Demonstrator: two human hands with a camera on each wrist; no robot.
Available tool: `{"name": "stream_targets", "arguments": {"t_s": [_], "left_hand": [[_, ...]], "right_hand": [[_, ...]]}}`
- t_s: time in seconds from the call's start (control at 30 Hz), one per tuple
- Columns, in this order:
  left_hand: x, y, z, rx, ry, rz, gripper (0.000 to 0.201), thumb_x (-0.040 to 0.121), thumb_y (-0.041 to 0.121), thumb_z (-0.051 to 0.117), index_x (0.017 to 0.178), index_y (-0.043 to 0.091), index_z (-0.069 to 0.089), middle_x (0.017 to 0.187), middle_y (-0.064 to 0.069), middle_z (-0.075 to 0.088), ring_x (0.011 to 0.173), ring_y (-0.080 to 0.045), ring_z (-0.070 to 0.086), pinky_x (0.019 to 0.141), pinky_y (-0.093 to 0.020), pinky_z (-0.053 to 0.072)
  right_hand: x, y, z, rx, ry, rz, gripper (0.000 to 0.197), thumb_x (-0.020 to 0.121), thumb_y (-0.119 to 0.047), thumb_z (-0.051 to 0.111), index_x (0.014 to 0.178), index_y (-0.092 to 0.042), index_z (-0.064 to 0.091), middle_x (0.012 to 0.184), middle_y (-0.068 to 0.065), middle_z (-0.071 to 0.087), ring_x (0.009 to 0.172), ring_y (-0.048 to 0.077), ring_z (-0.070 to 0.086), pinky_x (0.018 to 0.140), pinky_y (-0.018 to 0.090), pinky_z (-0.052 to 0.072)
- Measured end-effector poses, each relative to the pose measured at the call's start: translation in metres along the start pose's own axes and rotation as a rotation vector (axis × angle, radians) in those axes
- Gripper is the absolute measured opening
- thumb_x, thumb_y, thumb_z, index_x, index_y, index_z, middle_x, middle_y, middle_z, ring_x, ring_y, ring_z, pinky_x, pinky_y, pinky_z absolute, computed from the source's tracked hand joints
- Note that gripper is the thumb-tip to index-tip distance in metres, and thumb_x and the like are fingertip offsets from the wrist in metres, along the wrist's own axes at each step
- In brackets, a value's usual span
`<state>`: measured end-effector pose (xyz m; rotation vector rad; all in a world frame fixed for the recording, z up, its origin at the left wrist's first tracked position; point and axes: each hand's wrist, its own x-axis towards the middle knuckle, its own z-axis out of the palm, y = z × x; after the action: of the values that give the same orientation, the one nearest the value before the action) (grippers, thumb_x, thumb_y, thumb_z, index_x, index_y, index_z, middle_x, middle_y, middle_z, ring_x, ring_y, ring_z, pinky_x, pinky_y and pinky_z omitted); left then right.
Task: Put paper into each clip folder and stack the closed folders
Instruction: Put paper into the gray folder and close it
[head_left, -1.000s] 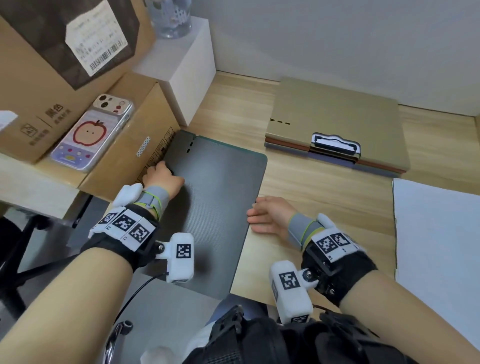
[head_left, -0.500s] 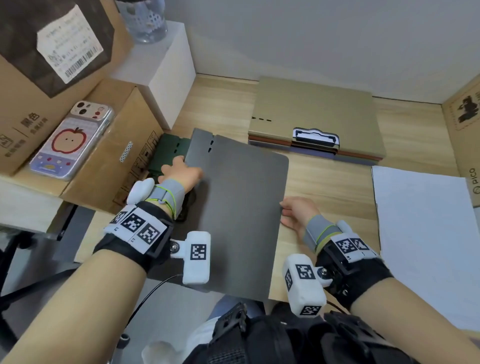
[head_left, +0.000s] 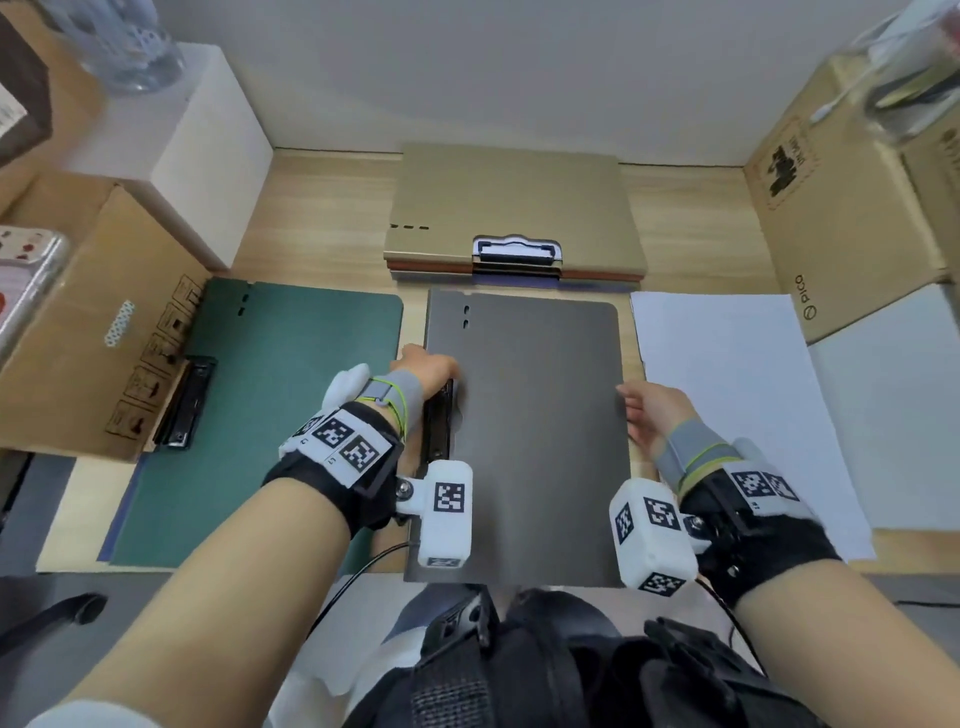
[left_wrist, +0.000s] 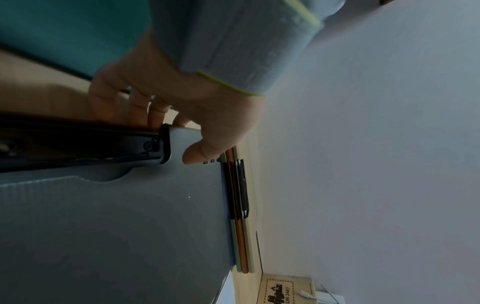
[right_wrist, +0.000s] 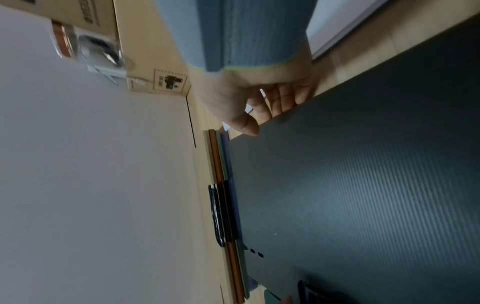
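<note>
— Two hands on one folder: how do they sit?
— The grey folder (head_left: 524, 431) lies flat on the desk (head_left: 322, 208), long axis running away from the person. The left hand (head_left: 423, 371) pinches its clip-side edge, thumb on top beside the clip (left_wrist: 85, 148); the right hand (head_left: 647, 410) has its fingers curled at the free edge.
— Which way is the paper?
— The paper (head_left: 727, 395) lies just right of the folder, nearest the right hand. The cover likely hinges leftward, toward the green folder (head_left: 291, 395).
— And the stack?
— The stack (head_left: 514, 223) lies beyond the folder's far end.
</note>
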<state>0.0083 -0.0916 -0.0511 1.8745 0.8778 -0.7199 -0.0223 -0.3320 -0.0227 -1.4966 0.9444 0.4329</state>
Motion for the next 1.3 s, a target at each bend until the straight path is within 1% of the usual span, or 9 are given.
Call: {"name": "stream_targets", "arguments": {"t_s": [0.13, 0.33, 0.57, 0.7, 0.83, 0.97, 1.07, 1.2, 1.3], "left_hand": [[0.032, -0.009, 0.024, -0.017, -0.008, 0.013, 0.082, 0.046, 0.027, 0.059, 0.124, 0.003, 0.050, 0.123, -0.023, 0.058, 0.108, -0.040, 0.061, 0.094, -0.052, 0.050], [-0.031, 0.016, 0.022, 0.001, 0.020, 0.063, 0.053, 0.078, 0.020, 0.060, 0.125, -0.004, 0.051, 0.127, -0.024, 0.055, 0.117, -0.039, 0.054, 0.102, -0.048, 0.044], [-0.054, 0.030, 0.025, -0.125, -0.025, 0.058, 0.052, 0.084, 0.018, 0.058, 0.130, -0.001, 0.045, 0.137, -0.023, 0.048, 0.125, -0.040, 0.048, 0.104, -0.048, 0.039], [-0.083, 0.054, 0.026, -0.190, -0.190, 0.075, 0.059, 0.089, 0.019, 0.058, 0.141, 0.006, 0.034, 0.148, -0.017, 0.030, 0.134, -0.044, 0.034, 0.100, -0.060, 0.035], [-0.116, 0.073, 0.022, -0.185, -0.384, 0.205, 0.071, 0.076, 0.034, 0.067, 0.139, 0.016, 0.041, 0.151, -0.009, 0.030, 0.138, -0.035, 0.028, 0.095, -0.068, 0.031], [-0.147, 0.087, 0.004, -0.132, -0.458, 0.346, 0.087, 0.053, 0.051, 0.071, 0.133, 0.025, 0.049, 0.146, -0.002, 0.043, 0.138, -0.027, 0.034, 0.096, -0.071, 0.027], [-0.158, 0.090, -0.016, -0.129, -0.400, 0.393, 0.060, 0.057, 0.033, 0.064, 0.114, 0.019, 0.055, 0.126, -0.003, 0.056, 0.120, -0.022, 0.047, 0.094, -0.067, 0.031], [-0.157, 0.085, -0.041, -0.156, -0.372, 0.436, 0.024, 0.079, 0.003, 0.048, 0.093, 0.022, 0.054, 0.096, 0.002, 0.058, 0.089, -0.016, 0.050, 0.068, -0.036, 0.043], [-0.149, 0.075, -0.063, -0.169, -0.324, 0.439, 0.046, 0.088, -0.009, 0.034, 0.120, 0.019, 0.050, 0.085, 0.002, 0.055, 0.078, -0.013, 0.050, 0.061, -0.032, 0.041]], "right_hand": [[-0.001, -0.001, -0.015, 0.021, 0.003, -0.028, 0.016, 0.089, -0.006, 0.052, 0.073, -0.008, 0.054, 0.065, 0.005, 0.048, 0.055, 0.014, 0.042, 0.054, 0.021, 0.029], [-0.010, -0.006, -0.023, 0.112, -0.042, -0.047, 0.022, 0.090, -0.003, 0.048, 0.071, -0.012, 0.053, 0.070, 0.003, 0.052, 0.061, 0.011, 0.048, 0.058, 0.018, 0.038], [-0.020, -0.025, -0.031, 0.175, -0.103, -0.133, 0.022, 0.089, -0.007, 0.052, 0.069, -0.016, 0.053, 0.062, -0.002, 0.057, 0.063, 0.009, 0.049, 0.064, 0.019, 0.036], [-0.031, -0.045, -0.030, 0.226, -0.259, -0.185, 0.009, 0.090, -0.015, 0.054, 0.092, -0.010, 0.061, 0.077, 0.000, 0.055, 0.067, 0.012, 0.054, 0.056, 0.019, 0.049], [-0.054, -0.066, -0.013, 0.232, -0.459, -0.253, 0.023, 0.096, -0.024, 0.042, 0.103, -0.011, 0.061, 0.079, -0.002, 0.059, 0.069, 0.012, 0.056, 0.053, 0.017, 0.053], [-0.074, -0.081, 0.011, 0.215, -0.583, -0.299, 0.030, 0.097, -0.031, 0.040, 0.090, -0.016, 0.064, 0.062, -0.008, 0.065, 0.054, 0.007, 0.061, 0.051, 0.018, 0.052], [-0.090, -0.089, 0.032, 0.200, -0.659, -0.329, 0.030, 0.097, -0.031, 0.042, 0.090, -0.012, 0.065, 0.063, -0.006, 0.065, 0.056, 0.009, 0.063, 0.052, 0.021, 0.053], [-0.100, -0.092, 0.058, 0.164, -0.755, -0.351, 0.030, 0.097, -0.029, 0.040, 0.101, -0.009, 0.063, 0.084, 0.003, 0.063, 0.070, 0.013, 0.064, 0.056, 0.023, 0.056], [-0.099, -0.090, 0.076, 0.140, -0.824, -0.330, 0.028, 0.097, -0.028, 0.040, 0.102, -0.013, 0.063, 0.089, 0.002, 0.062, 0.076, 0.014, 0.063, 0.060, 0.026, 0.058]]}}
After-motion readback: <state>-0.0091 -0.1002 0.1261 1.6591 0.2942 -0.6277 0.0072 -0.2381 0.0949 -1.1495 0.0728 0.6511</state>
